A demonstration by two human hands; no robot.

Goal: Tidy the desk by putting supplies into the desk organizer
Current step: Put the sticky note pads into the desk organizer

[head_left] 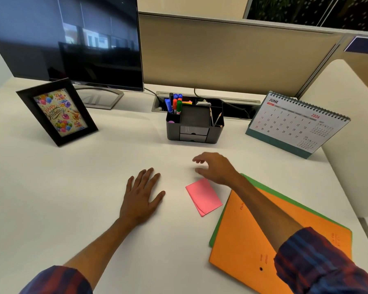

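At the back of the white worktop (72, 187), the black plastic desk organizer (194, 122) already holds coloured markers (174, 103), pencils and sticky notes, so most tidying looks done. One pink sticky-note pad (204, 196) remains loose, just beside the right hand (216, 168), which hovers released above it. The left hand (141, 193) rests flat, grasping nothing.

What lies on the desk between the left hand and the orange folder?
In the head view, the pink sticky-note pad lies between the left hand and the orange folder. It touches neither. The right hand hovers just beyond it.
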